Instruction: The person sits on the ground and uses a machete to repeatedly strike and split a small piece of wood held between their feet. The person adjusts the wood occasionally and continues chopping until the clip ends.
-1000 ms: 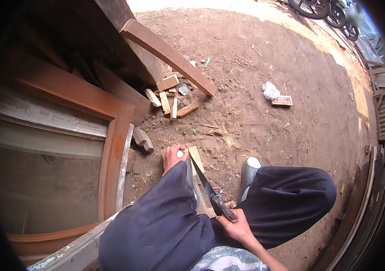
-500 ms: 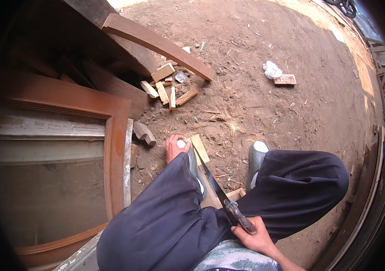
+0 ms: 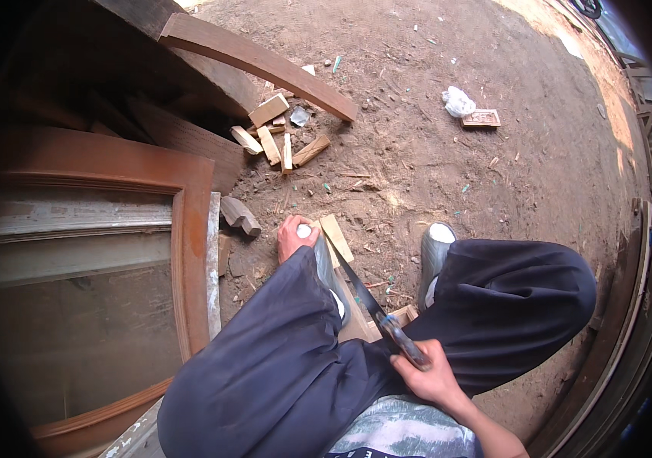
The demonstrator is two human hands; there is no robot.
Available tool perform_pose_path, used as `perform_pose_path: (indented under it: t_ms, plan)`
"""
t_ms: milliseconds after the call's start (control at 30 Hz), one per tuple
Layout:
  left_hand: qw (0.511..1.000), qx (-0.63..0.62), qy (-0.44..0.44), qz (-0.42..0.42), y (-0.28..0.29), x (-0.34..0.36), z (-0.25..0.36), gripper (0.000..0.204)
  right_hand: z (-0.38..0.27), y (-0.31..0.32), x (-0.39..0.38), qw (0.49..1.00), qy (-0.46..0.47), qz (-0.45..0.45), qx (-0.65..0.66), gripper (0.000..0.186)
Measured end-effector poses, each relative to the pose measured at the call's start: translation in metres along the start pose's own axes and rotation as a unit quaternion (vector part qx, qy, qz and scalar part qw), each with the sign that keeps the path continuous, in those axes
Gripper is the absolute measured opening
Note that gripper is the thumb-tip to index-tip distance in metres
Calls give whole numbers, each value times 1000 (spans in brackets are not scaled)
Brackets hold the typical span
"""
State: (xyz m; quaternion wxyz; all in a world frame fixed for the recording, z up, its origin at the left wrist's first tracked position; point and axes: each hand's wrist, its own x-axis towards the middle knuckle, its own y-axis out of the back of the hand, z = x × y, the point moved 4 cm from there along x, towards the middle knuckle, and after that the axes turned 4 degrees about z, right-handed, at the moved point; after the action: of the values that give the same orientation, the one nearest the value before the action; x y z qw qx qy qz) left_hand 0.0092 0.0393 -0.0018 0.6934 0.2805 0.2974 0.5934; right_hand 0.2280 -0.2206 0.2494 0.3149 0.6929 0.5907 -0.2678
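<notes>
Holding a saw [image 3: 362, 288] by its dark, patterned handle [image 3: 405, 343], the right hand [image 3: 428, 372] is placed low, between the two knees, and its grip is clamped firmly around this handle. The blade [image 3: 352, 276] goes obliquely forward and to the left, and its far part lies along the left edge of a pale piece of wood [image 3: 337, 242], just beside the left shoe [image 3: 325, 263], which is grey with a white toe. The pale wood is near the ground, in front of the person. The left hand [image 3: 292, 236] is at the toe of the same shoe, with its fingers bent; what lies under them is hidden, so I cannot tell if its grip is clamped on something.

The right shoe [image 3: 436, 256] stands apart, to the right. Farther ahead, several wood offcuts [image 3: 268, 111] lie in a small heap on the soil [image 3: 402, 168], near the lower end of a curved brown beam [image 3: 265, 61]. A white plastic bag [image 3: 458, 101] is beside a small rectangular tray [image 3: 482, 118]. On the left there is a brown wooden frame [image 3: 194, 200].
</notes>
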Motion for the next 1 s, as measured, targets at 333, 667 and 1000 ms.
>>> perform_pose_path:
  t_ms: [333, 667, 1000]
  plan:
    - [999, 1, -24, 34, 0, 2, 3, 24, -6, -1, -27, 1000, -6, 5, 8, 37]
    - [1000, 2, 6, -4, -6, -2, 12, 24, -17, 13, -38, 1000, -24, -8, 0, 31]
    - [1000, 11, 11, 1, 3, 0, 2, 23, -19, 9, -34, 999, -6, -39, 4, 37]
